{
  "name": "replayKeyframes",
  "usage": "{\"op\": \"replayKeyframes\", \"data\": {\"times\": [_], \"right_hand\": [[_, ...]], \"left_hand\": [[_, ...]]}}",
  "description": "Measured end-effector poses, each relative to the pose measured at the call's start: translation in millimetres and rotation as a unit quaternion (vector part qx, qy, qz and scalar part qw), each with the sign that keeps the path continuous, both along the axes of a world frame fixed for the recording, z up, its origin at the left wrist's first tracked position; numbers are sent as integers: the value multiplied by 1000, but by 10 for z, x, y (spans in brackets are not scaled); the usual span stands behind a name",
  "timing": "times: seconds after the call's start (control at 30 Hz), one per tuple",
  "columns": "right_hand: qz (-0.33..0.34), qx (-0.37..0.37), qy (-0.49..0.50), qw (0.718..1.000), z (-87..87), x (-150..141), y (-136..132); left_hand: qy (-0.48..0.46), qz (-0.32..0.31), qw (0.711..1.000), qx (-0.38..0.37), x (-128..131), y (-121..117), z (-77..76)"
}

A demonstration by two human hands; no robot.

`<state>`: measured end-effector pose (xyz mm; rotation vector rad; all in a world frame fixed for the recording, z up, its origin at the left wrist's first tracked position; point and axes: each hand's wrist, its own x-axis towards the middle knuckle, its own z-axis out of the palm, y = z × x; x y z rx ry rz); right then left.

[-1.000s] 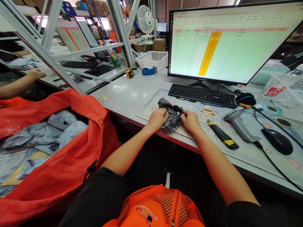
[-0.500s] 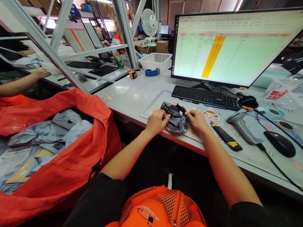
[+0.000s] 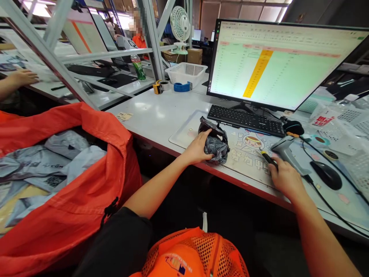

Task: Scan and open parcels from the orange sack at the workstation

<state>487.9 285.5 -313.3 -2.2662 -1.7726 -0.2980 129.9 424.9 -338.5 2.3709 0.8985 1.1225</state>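
Head view: near the front edge of the surface (image 3: 150,104), the left hand (image 3: 198,149) is grasping the gray bag (image 3: 217,149), which is looking light, soft and crinkly, best pinched by its side. The right hand (image 3: 286,177) is gripping the cutter (image 3: 269,158).

The single view looks from the person's head, forward and down, over an orange mesh vest (image 3: 196,254) close at the bottom edge. Both forearms reach away from the lens, bringing the left hand (image 3: 198,149) near mid-picture and the right hand (image 3: 286,179) farther right, both seen from above. The desk (image 3: 147,109) crosses the view aslant at arm's reach, the red sack (image 3: 86,188) sits near at lower left, the monitor (image 3: 291,65) faces the lens obliquely at upper right, and the fan (image 3: 180,25) stands deeper in the background
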Motion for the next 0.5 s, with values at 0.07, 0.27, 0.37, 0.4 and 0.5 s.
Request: {"op": "replayKeyframes", "data": {"times": [0.07, 0.27, 0.37, 0.4, 0.5], "right_hand": [[43, 11, 88, 995, 243, -149, 6], [267, -45, 42, 962, 886, -1163, 419], [271, -107, -37, 956, 936, -1616, 691], [266, -122, -52, 955, 927, -1705, 748], [268, -144, -77, 950, 883, -1756, 774]], "left_hand": [[-24, -9, 999, -22, 21, 2, -64], [-35, -2, 999, -32, 52, 57, -208], [-16, 3, 999, -31, 45, 82, -254], [-12, 5, 999, -35, 39, 84, -264], [4, 17, 998, -56, 15, 72, -267]]}}
